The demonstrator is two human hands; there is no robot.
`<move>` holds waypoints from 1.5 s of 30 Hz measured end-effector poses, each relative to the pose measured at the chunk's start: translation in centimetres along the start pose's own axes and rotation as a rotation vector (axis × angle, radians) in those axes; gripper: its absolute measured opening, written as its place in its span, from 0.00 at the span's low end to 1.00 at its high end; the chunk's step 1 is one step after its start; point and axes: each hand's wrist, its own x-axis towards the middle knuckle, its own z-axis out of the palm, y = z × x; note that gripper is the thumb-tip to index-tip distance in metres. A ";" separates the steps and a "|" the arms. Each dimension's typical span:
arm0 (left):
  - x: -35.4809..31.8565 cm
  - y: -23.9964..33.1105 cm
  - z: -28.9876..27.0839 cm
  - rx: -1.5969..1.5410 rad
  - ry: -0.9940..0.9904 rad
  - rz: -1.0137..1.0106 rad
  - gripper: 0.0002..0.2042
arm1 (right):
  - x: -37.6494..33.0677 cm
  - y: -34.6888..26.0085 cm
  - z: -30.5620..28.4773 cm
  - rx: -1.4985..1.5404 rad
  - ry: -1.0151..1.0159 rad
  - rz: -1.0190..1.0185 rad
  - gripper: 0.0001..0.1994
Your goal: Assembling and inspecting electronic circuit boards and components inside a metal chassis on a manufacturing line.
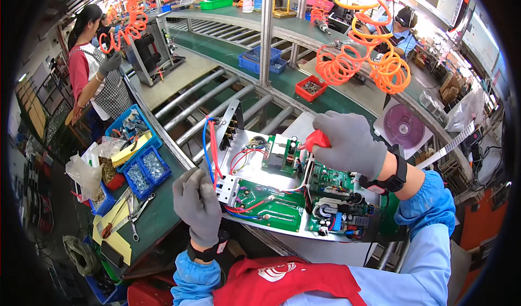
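Note:
A metal chassis (255, 171) carrying green circuit boards lies in front of me. My gloved right hand (350, 143) is closed round a red-handled tool (317, 140) above the boards; its tip is hard to make out. On the left, my gloved left hand (198, 204) has its fingers curled in beside the silver slotted bracket (228, 190); what they hold, if anything, is hidden. Red and blue wires (213, 151) rise next to that hand. A black-faced upright plate (232, 126) stands at the chassis's far left end. Populated green board (332, 179) sits below my right hand.
Blue bins of fasteners (146, 171), wrenches (133, 217) and yellow paper (116, 241) lie on the left bench. A roller conveyor (201, 102) runs beyond the chassis. A red bin (311, 88) sits farther off; orange coiled hoses (374, 56) hang at right. Co-workers stand beyond.

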 end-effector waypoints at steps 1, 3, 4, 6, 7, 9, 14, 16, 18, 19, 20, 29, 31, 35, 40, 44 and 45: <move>-0.1 0.0 0.0 0.009 0.000 0.004 0.09 | -0.1 0.1 0.0 -0.005 -0.002 -0.010 0.13; 0.0 0.0 0.1 0.004 -0.001 0.010 0.09 | -0.2 -0.1 -0.1 -0.015 -0.003 -0.025 0.13; 0.0 0.0 0.1 0.003 0.002 0.016 0.09 | -0.2 -0.3 -0.2 -0.024 -0.003 -0.044 0.13; 0.1 0.2 0.1 0.005 0.001 0.013 0.09 | 0.2 -0.8 -0.4 -0.038 -0.014 -0.058 0.12; 0.1 0.2 0.1 0.002 0.001 0.012 0.09 | 0.2 -1.0 -0.4 -0.057 -0.025 -0.072 0.12; 0.0 0.2 0.0 -0.003 0.000 0.008 0.10 | 0.2 -0.8 0.0 -0.067 -0.015 -0.056 0.12; 0.0 0.1 0.2 -0.026 0.009 -0.003 0.10 | -0.4 -0.5 0.4 -0.073 0.028 -0.014 0.13; 0.0 0.3 0.2 -0.032 0.009 -0.010 0.10 | -0.8 -0.4 0.5 -0.068 0.045 -0.009 0.12; 0.0 0.3 0.2 -0.028 0.006 0.000 0.10 | -1.2 -0.2 0.4 -0.048 0.069 -0.007 0.13; 0.0 0.2 0.2 -0.017 0.008 0.010 0.10 | -1.3 -0.1 0.4 -0.023 0.096 -0.012 0.13; 0.0 0.2 0.1 -0.017 0.009 0.008 0.10 | -1.4 -0.1 0.2 -0.023 0.095 -0.014 0.13; 0.0 -0.1 0.2 -0.001 0.004 -0.007 0.10 | -2.3 -1.4 -2.5 0.220 -0.005 0.114 0.15; -0.1 -0.6 0.3 0.027 0.022 0.057 0.09 | -1.9 -1.6 -2.1 0.175 -0.054 0.060 0.14; -0.2 -0.4 0.3 -0.007 0.033 0.030 0.09 | -1.5 -2.6 -1.7 0.093 -0.067 -0.009 0.13; -0.2 -0.5 0.3 -0.010 0.035 0.037 0.09 | -1.9 -3.1 -1.4 0.036 -0.078 -0.039 0.13; -0.2 0.0 0.1 -0.035 0.022 -0.009 0.10 | -2.6 -3.6 -1.6 0.007 -0.129 -0.046 0.13; -0.2 0.0 0.1 -0.040 0.020 -0.015 0.10 | -2.5 -3.5 -1.6 0.006 -0.131 -0.048 0.13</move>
